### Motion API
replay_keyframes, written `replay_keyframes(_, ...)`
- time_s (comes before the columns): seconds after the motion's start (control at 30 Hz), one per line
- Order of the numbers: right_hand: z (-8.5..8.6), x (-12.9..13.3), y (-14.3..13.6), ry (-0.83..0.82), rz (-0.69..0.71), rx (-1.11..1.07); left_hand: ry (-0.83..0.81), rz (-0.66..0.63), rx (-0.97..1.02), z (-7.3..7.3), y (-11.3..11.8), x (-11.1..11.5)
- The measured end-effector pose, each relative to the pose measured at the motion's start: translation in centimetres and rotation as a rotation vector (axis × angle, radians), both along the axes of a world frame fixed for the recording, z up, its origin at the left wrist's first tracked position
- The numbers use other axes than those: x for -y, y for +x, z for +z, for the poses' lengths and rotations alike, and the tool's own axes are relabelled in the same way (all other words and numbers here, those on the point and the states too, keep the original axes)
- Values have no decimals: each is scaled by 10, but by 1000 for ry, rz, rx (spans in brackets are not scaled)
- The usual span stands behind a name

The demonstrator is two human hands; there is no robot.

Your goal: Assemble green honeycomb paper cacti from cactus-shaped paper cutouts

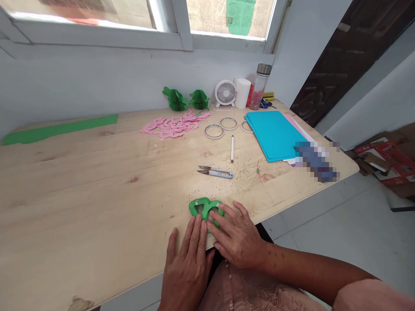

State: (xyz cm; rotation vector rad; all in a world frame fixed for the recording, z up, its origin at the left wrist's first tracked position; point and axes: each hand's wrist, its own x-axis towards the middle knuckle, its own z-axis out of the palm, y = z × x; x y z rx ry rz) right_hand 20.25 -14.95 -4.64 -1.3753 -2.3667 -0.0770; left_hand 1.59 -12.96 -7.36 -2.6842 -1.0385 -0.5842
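Note:
A green paper cut-out [198,203] with two openings lies flat near the front edge of the table, with small pale patches on it. My left hand [189,263] is laid out straight, its fingertips touching the lower left edge of the cut-out. From the right, my right hand [238,235] rests over the cut-out's right part, fingers spread and pressing on it; that part is partly hidden. Just beyond lie thread snips [215,172], blades pointing left. A white pen [232,149] is behind them.
Tape rolls [214,131], pink paper cut-outs [177,125] and blue sheets [275,136] lie farther back. Green paper figures [177,100], a small fan [225,93] and a glass bottle [260,86] stand by the wall. A green strip [61,128] lies at left.

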Motion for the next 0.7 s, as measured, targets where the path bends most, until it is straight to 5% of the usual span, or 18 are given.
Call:
replay_keyframes(0.23, 5, 3, -1, 9, -30, -80, -29, -32, 79, 7, -4, -2)
replay_keyframes(0.47, 12, 4, 6, 31, -221, -332, -82, -65, 163, 34, 2, -18)
replay_keyframes(0.7, 12, 2, 3, -23, -265, -457, -56, -241, 67, 51, 18, -41)
